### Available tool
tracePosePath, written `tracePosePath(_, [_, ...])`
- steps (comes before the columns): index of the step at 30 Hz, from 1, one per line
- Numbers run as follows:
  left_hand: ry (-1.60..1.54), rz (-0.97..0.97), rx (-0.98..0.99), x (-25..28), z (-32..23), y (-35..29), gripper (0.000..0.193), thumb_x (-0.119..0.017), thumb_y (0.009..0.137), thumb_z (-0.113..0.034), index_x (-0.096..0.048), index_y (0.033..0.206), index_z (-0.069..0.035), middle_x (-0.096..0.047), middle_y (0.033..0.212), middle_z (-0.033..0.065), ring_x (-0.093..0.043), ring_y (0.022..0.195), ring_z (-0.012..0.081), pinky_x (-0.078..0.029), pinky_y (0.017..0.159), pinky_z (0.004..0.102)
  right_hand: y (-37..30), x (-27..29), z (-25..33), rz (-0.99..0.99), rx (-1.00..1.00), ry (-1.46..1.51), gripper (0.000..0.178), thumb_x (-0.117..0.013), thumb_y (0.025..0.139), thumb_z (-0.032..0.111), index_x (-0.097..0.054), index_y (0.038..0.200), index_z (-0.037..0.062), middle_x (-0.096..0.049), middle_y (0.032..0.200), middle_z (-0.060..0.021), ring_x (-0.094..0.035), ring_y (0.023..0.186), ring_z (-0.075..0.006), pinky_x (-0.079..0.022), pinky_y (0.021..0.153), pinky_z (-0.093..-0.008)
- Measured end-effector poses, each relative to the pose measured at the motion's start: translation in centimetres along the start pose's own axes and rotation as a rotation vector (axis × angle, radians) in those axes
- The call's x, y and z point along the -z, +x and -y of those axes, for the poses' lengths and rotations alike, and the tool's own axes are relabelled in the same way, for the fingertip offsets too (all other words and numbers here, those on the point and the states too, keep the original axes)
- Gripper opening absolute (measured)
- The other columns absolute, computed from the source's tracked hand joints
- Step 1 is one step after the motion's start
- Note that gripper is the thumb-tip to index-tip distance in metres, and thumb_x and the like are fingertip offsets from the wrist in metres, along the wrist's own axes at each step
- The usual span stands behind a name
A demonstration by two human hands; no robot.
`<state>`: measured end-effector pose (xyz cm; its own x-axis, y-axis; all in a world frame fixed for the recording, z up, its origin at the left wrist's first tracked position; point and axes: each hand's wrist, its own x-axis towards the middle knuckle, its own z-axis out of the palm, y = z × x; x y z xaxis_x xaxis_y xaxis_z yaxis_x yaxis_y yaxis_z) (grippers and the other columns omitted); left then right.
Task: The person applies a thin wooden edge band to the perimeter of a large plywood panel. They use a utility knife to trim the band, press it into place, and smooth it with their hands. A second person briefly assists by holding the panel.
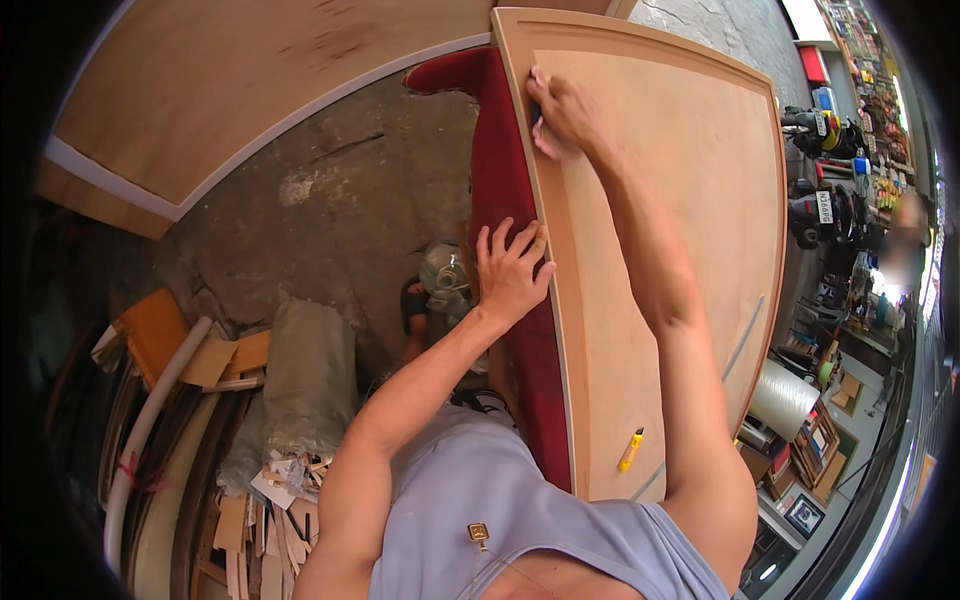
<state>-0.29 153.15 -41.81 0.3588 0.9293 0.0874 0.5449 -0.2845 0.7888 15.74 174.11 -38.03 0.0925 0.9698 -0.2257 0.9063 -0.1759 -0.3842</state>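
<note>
A large wooden framed panel [690,220] lies before me, with a raised brown border round a paler flat middle. Dark red cloth [500,160] shows beneath its left edge. My left hand [515,265] rests on the cloth and the panel's edge, its fingers spread. Stretched far forward, my right hand [570,112] is closed and pressed down at the border near the far left corner. Something small, partly dark blue, shows under its fingers; most of it is hidden. A yellow utility knife or marker-like tool [630,450] lies on the panel near me.
Another wooden panel [230,90] with a pale edge stands at the far left. Wood strips and offcuts [275,530] and a grey wrapped bundle [310,370] are at the lower left. Motorcycles [825,210] and a white roll [785,395] are beyond the panel's right side.
</note>
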Motion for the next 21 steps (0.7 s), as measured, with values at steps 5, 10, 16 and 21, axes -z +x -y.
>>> tracePosePath(5, [-0.002, 0.029, -0.011, -0.2, 0.5, 1.1, 0.052, -0.072, 0.076, -0.028, -0.064, 0.122, -0.006, -0.058, 0.132, 0.0074, -0.043, 0.126, 0.0372, -0.025, 0.109, 0.0586, -4.9, -0.1, -2.5, 0.054, 0.123, 0.045, 0.043, -0.047, 0.098, 0.041, -0.069, 0.1, 0.0041, -0.064, 0.101, -0.0164, -0.061, 0.098, -0.0378, -0.047, 0.083, -0.0441])
tracePosePath(10, [-0.003, 0.034, 0.011, -0.2, 0.7, 1.2, 0.049, -0.072, 0.078, -0.03, -0.066, 0.12, -0.006, -0.058, 0.131, 0.0067, -0.044, 0.126, 0.0376, -0.025, 0.11, 0.0575, -1.8, -0.5, -2.0, -0.065, 0.201, 0.032, 0.038, -0.05, 0.096, 0.04, -0.07, 0.105, 0.0087, -0.063, 0.104, -0.0137, -0.059, 0.101, -0.0367, -0.047, 0.086, -0.0437])
tracePosePath(16, [-0.005, 0.037, -0.012, -0.2, 0.4, 1.2, 0.053, -0.072, 0.078, -0.03, -0.063, 0.125, -0.009, -0.058, 0.131, 0.0051, -0.044, 0.125, 0.0373, -0.025, 0.11, 0.0575, 8.8, -1.7, -2.0, -0.316, 0.256, -0.099, 0.03, -0.051, 0.094, 0.035, -0.07, 0.109, 0.0171, -0.064, 0.107, -0.0119, -0.059, 0.103, -0.0344, -0.047, 0.088, -0.0459])
tracePosePath(21, [0.015, 0.019, 0.011, 0.0, 0.5, 1.1, 0.056, -0.072, 0.077, -0.031, -0.061, 0.127, -0.008, -0.058, 0.131, 0.0036, -0.044, 0.124, 0.0374, -0.025, 0.109, 0.0586, 8.3, 0.2, 0.5, -0.238, 0.353, -0.349, 0.028, -0.049, 0.091, 0.021, -0.067, 0.112, 0.0144, -0.065, 0.107, -0.0176, -0.058, 0.104, -0.0367, -0.049, 0.088, -0.0473])
